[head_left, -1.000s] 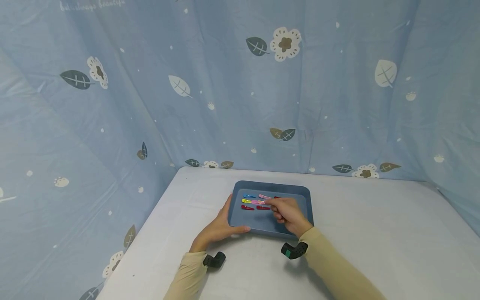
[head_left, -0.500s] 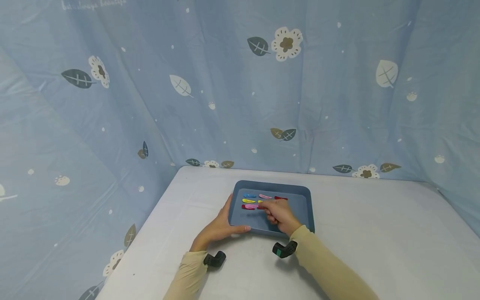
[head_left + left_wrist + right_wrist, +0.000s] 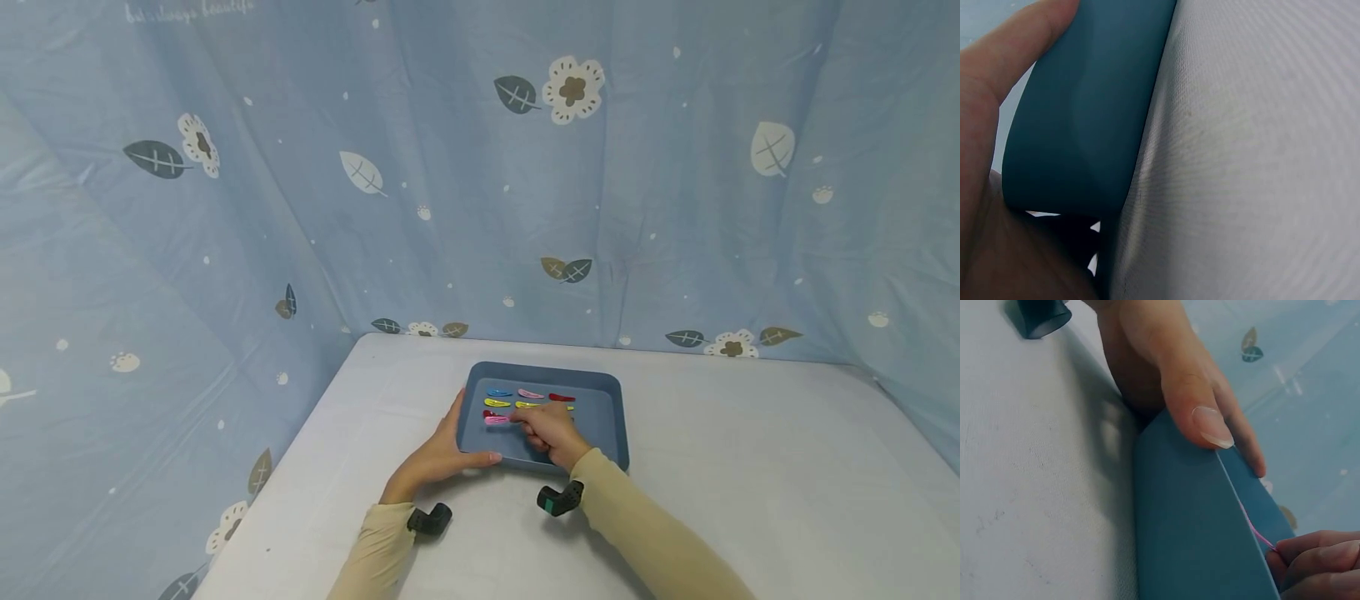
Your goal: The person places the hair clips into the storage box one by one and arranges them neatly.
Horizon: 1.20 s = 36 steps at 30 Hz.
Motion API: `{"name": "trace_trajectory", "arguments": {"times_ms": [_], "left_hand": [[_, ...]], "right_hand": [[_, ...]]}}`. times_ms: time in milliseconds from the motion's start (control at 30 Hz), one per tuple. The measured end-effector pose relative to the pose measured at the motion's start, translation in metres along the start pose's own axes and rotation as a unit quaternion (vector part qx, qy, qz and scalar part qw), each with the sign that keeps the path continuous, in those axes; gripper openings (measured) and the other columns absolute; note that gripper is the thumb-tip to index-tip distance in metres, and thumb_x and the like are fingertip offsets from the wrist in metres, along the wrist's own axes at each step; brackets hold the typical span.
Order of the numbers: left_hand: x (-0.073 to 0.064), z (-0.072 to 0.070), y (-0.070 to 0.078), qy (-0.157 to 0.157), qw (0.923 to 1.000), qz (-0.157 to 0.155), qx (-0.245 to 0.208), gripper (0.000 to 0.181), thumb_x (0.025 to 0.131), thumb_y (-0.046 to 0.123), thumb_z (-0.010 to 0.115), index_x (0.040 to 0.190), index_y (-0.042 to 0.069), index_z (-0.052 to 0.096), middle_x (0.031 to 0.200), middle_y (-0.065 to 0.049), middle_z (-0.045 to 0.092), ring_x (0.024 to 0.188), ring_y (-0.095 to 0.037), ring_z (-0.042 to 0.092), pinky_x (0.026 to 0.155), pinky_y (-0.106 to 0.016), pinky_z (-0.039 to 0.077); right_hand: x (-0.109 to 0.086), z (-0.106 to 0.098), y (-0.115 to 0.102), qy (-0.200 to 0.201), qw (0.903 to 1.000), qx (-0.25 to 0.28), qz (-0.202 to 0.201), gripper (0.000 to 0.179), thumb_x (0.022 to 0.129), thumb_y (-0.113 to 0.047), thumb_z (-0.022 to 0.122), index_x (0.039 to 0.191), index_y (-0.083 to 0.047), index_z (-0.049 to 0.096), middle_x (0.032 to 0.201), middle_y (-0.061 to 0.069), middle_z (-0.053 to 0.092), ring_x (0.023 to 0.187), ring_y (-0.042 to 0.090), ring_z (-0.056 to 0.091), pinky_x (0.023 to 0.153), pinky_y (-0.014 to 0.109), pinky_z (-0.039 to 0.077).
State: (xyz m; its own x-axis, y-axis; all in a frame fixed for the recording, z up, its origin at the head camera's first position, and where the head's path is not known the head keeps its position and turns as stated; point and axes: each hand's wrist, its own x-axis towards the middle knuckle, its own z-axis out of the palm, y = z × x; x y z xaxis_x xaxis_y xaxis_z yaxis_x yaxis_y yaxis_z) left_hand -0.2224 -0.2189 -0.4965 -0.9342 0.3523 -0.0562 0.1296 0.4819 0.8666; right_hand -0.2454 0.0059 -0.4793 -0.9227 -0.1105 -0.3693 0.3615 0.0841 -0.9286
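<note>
A shallow blue-grey tray [image 3: 600, 423] stands on the white table. My left hand [image 3: 437, 454] holds its near left corner, thumb along the front rim and fingers along the left side. Over the tray, my right hand [image 3: 551, 432] pinches a pink snap hair clip [image 3: 496, 421] by one end, thumb and forefinger together. That clip is just in front of a red clip [image 3: 489, 413], partly overlapping it in view; contact cannot be told. In the right wrist view the pink clip shows as a thin edge behind the tray wall. The right hand hides part of the tray.
Behind in the tray lie a blue clip [image 3: 498, 392], a light pink clip [image 3: 531, 393], a dark red clip [image 3: 562, 397] and yellow clips [image 3: 497, 403]. A blue patterned curtain [image 3: 465, 208] rises behind the table. Each wrist wears a black camera [image 3: 431, 519].
My right hand has carried the pink clip left and toward me, from over the yellow row to just before the front red clip. The left hand stays on the tray.
</note>
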Motion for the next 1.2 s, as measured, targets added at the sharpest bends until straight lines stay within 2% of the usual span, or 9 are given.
{"name": "trace_trajectory", "arguments": {"times_ms": [133,333,767,1200], "left_hand": [[-0.0002,0.0,0.0,0.001,1.0,-0.002,0.006,0.135,0.078,0.053,0.087,0.167,0.017,-0.007,0.176,-0.01,0.007,0.161,-0.035,0.015,0.124,-0.064,0.025],[-0.0003,0.0002,-0.0014,0.003,0.9999,-0.012,0.011,0.135,0.077,0.056,0.086,0.168,0.018,-0.007,0.176,-0.011,0.008,0.161,-0.036,0.016,0.124,-0.064,0.025],[0.0,0.0002,-0.001,0.004,0.9999,-0.011,0.012,0.135,0.077,0.057,0.086,0.168,0.018,-0.006,0.176,-0.012,0.008,0.161,-0.037,0.016,0.124,-0.064,0.025],[0.0014,0.0007,-0.003,-0.001,0.9999,0.004,0.009,0.133,0.079,0.053,0.086,0.167,0.016,-0.007,0.176,-0.011,0.008,0.161,-0.036,0.015,0.125,-0.064,0.024]], "right_hand": [[0.0007,0.0014,-0.0002,0.007,0.9998,-0.018,0.001,0.036,0.088,-0.018,0.077,0.06,-0.014,0.055,0.052,-0.005,0.044,0.043,0.008,0.033,0.045,0.022,0.028],[0.0029,0.0037,-0.0001,0.014,0.9987,-0.049,0.0,0.039,0.088,-0.018,0.077,0.056,-0.015,0.054,0.051,-0.005,0.044,0.042,0.008,0.032,0.043,0.022,0.027],[0.0053,0.0076,0.001,0.014,0.9969,-0.077,-0.014,0.042,0.087,-0.016,0.076,0.053,-0.014,0.054,0.048,-0.005,0.044,0.04,0.008,0.031,0.04,0.021,0.025],[0.0045,0.008,0.0028,0.015,0.9926,-0.117,-0.028,0.044,0.087,-0.015,0.079,0.051,-0.014,0.053,0.047,-0.004,0.045,0.04,0.008,0.033,0.04,0.021,0.027]]}}
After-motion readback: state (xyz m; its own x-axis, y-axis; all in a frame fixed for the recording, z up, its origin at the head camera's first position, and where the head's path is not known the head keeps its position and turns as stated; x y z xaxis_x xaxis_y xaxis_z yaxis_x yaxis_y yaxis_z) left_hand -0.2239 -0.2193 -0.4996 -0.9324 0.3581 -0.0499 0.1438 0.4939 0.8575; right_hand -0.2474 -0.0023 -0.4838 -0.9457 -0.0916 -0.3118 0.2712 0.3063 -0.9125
